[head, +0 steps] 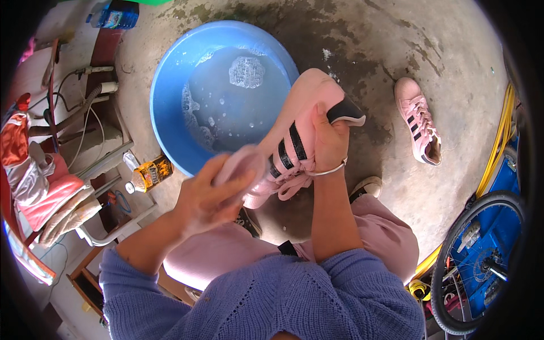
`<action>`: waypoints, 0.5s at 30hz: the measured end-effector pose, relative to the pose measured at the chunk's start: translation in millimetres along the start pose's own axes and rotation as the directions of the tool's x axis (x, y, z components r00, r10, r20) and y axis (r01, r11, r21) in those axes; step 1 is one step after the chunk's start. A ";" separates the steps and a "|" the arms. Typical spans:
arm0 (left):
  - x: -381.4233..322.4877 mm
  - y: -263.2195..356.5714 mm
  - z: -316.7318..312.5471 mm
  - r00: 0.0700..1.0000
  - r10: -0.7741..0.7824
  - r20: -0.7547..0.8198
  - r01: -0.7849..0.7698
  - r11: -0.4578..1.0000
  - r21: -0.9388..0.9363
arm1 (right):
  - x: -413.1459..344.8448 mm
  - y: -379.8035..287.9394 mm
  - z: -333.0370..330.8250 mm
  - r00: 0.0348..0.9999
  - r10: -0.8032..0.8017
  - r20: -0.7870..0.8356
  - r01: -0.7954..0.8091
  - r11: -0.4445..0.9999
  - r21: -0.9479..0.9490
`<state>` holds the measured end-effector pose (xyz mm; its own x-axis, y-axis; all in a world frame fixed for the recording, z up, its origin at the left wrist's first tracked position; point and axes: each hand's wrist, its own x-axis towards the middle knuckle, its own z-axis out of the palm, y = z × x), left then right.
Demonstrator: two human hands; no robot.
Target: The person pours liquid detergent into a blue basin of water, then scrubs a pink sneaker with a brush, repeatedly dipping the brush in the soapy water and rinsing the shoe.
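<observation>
My left hand (212, 195) grips a pink brush-like object (242, 168), blurred and close to the toe end of a pink sneaker (293, 136). The sneaker has black side stripes, pink laces and a black heel tab. Around its heel is my right hand (333, 142), with a bangle at the wrist. The shoe is held tilted above my lap, near the right rim of a blue plastic basin (163, 106) that holds cloudy water and foam. A matching pink sneaker (416, 119) stands on the floor to the right.
Left of the basin lie a bottle with an orange and black label (151, 173) and, farther up, a blue-tinted plastic bottle (114, 16). Folded clothes (51, 191) and hoses (85, 102) are at the left. A bicycle wheel (442, 255) stands at lower right. The concrete floor (459, 55) has wet patches.
</observation>
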<state>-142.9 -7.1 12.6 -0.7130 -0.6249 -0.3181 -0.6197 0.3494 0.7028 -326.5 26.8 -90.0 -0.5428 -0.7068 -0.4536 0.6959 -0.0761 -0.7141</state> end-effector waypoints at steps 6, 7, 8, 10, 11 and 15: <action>136.9 12.3 12.3 0.915 0.301 -0.269 -0.289 0.954 0.084 | 2.3 13.5 0.4 0.960 -0.253 0.122 0.273 0.940 -0.202; 146.9 12.2 14.4 0.928 0.284 -0.242 -0.270 0.959 0.091 | 0.6 10.8 -0.4 0.979 -0.185 0.082 0.196 0.967 -0.163; 153.0 14.0 17.3 0.941 0.259 -0.216 -0.244 0.965 0.096 | -1.7 4.4 -3.1 0.993 -0.106 0.047 0.111 0.986 -0.124; 144.9 14.1 23.2 0.929 0.312 -0.198 -0.294 0.949 0.114 | 2.9 -0.9 0.2 0.996 -0.094 0.007 0.093 0.994 0.058; 131.2 10.5 21.7 0.940 0.291 -0.178 -0.281 0.956 0.081 | 10.5 -2.4 -1.1 0.997 -0.078 0.021 0.076 0.994 0.077; 19.5 -1.6 8.7 0.992 0.124 0.012 -0.124 0.989 0.085 | 5.7 -4.4 -9.0 1.000 0.015 -0.007 -0.014 0.993 0.113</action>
<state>-158.7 -13.8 -0.2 -0.7881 -0.5684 -0.2362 -0.5519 0.4825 0.6801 -336.9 29.4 -94.2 -0.5354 -0.7033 -0.4677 0.7522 -0.1451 -0.6428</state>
